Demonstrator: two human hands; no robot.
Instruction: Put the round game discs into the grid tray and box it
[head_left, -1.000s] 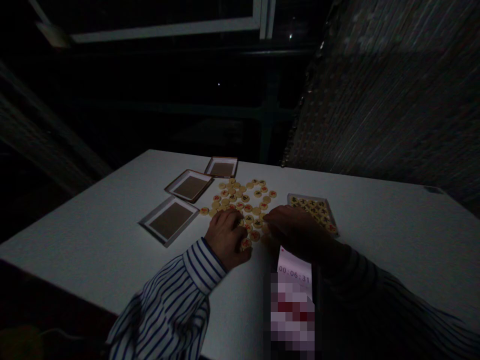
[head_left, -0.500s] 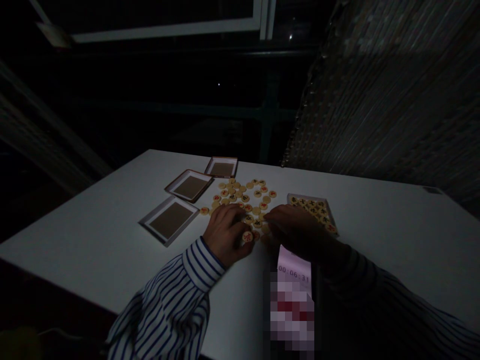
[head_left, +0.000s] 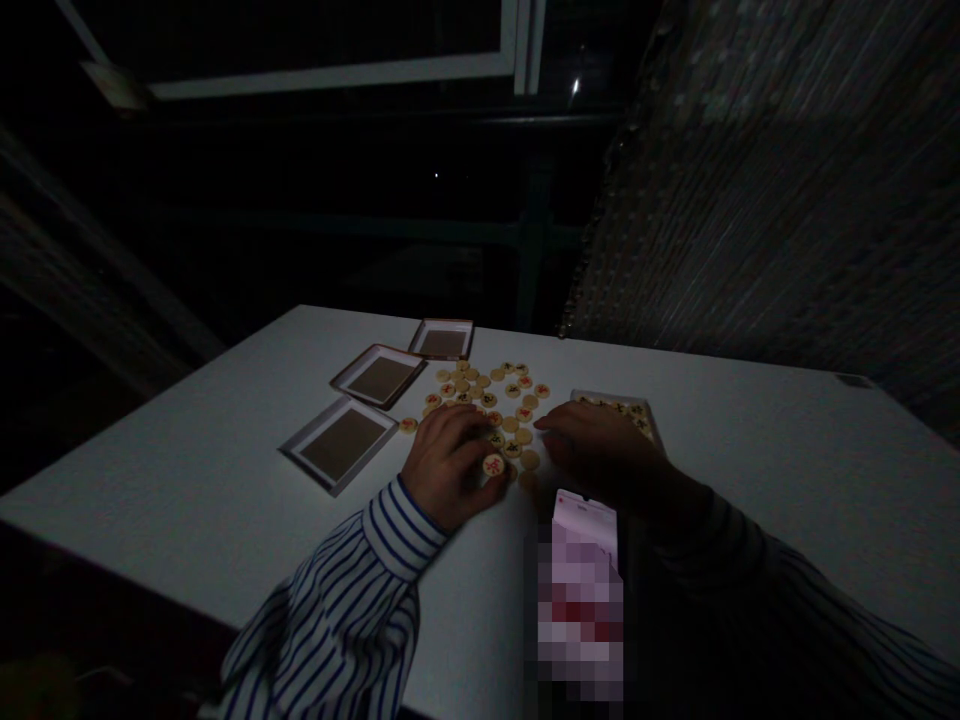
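Observation:
My left hand [head_left: 448, 465] is closed, gripping a round Chinese chess piece [head_left: 493, 465] with a red character between thumb and fingers. It hovers at the near left side of a loose spread of similar wooden pieces [head_left: 487, 399], some showing red or black characters, others blank side up. My right hand [head_left: 600, 450] is held over the right edge of the spread, its fingers stretched out to the left; its underside lies in dark shadow. Behind its wrist and knuckles is a shallow box [head_left: 651, 412] holding rows of chess pieces, partly hidden by the hand.
Three shallow trays lie at the left: a white one [head_left: 304, 462], a brown-edged one [head_left: 335, 380] and another brown-edged one [head_left: 470, 345] farther back. A lit phone [head_left: 586, 520] stands near the right forearm. The white table [head_left: 225, 420] is in a dim room with a hanging bead curtain [head_left: 750, 200].
My right hand has drawn slightly back to the right, off the pieces, covering more of the filled box. My left hand has lifted its piece a little. The camera view has shifted slightly.

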